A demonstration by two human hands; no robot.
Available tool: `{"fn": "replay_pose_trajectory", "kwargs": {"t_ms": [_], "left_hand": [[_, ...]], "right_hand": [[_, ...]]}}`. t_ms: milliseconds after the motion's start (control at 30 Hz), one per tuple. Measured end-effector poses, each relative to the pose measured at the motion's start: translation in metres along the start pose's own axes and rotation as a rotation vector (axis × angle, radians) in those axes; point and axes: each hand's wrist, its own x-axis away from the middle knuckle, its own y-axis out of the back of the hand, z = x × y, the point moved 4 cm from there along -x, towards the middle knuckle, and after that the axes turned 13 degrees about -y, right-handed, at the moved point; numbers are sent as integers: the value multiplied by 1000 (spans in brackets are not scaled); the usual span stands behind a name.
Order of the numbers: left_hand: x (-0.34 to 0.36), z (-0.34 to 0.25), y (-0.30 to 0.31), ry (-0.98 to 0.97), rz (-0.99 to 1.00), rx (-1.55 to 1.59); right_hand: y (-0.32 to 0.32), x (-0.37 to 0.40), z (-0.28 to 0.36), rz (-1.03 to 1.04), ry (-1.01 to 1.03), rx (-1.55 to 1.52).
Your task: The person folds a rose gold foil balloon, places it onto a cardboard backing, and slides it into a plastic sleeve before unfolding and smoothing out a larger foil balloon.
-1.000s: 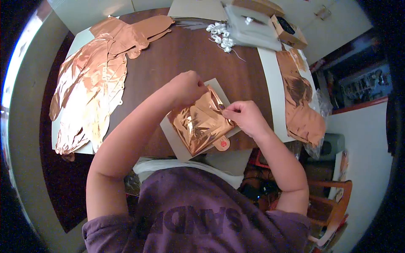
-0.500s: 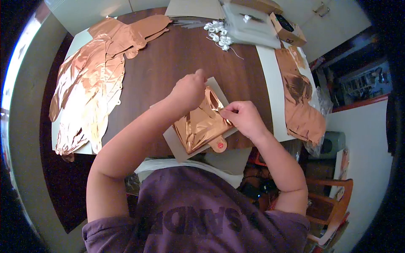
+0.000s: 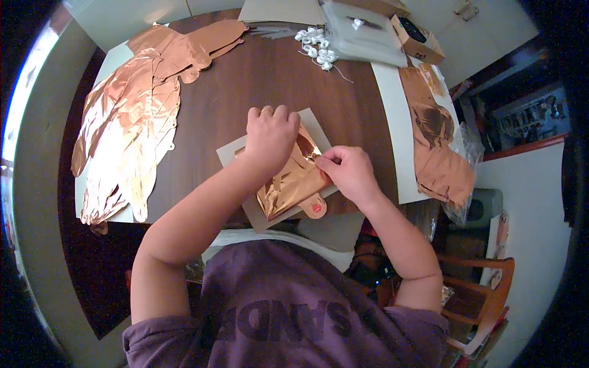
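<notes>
- Folded copper foil balloon [image 3: 293, 189]: lies on a grey card [image 3: 311, 122] at the near side of the dark wooden tabletop [image 3: 239, 80], in front of the person's purple shirt [image 3: 325, 276]. Card set askew to the table edge, its margins showing around the foil.
- Rounded tab [image 3: 315, 207] juts from the foil's near right edge; red mark on it, too small to read.
- Right hand [image 3: 351, 172]: at the foil's right edge. Grip narrow, thumb and forefinger pinching the rim of the foil beside a dark, gaping fold.
- Left hand [image 3: 273, 135]: back of the hand uppermost, over the far left part of foil and card. Grip curled, fingers bent down and out of sight; cannot tell whether it holds anything.
- Left end of tabletop: heap of flat copper foil balloons [image 3: 132, 116], creased, overlapping, small tabs along the edges.
- Right end: more copper foil [image 3: 437, 153] over a white sheet [image 3: 386, 110], crumpled clear plastic [image 3: 472, 147] just beside it.
- Far side: white string bundles [image 3: 319, 49], one loose end trailing; next to them clear plastic bags [image 3: 362, 46], a small dark tool [image 3: 371, 25] on top. Open cardboard box [image 3: 422, 49] to their right, dark contents.
- Wooden chair [image 3: 485, 264] at lower right, off the table.
</notes>
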Motion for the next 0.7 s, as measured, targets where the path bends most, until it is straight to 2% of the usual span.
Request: {"fn": "replay_pose_trajectory", "kwargs": {"t_ms": [133,233,333,367,467,567,700], "left_hand": [[12,-15,12,-58,186,-80],[19,-28,12,-8,127,19],[28,-36,17,9,-100,-35],[29,-36,14,38,-71,65],[34,-34,8,46,-109,84],[35,-30,7,23,-37,146],[39,-29,5,-2,-45,115]], "right_hand": [[-2,3,-1,-37,51,-1],[-3,3,-3,-28,42,-23],[-8,1,-7,-64,81,-5],[-8,0,-9,-84,103,8],[-4,5,1,-80,64,4],[-5,6,-1,-63,44,-3],[-4,11,0,-254,259,191]]}}
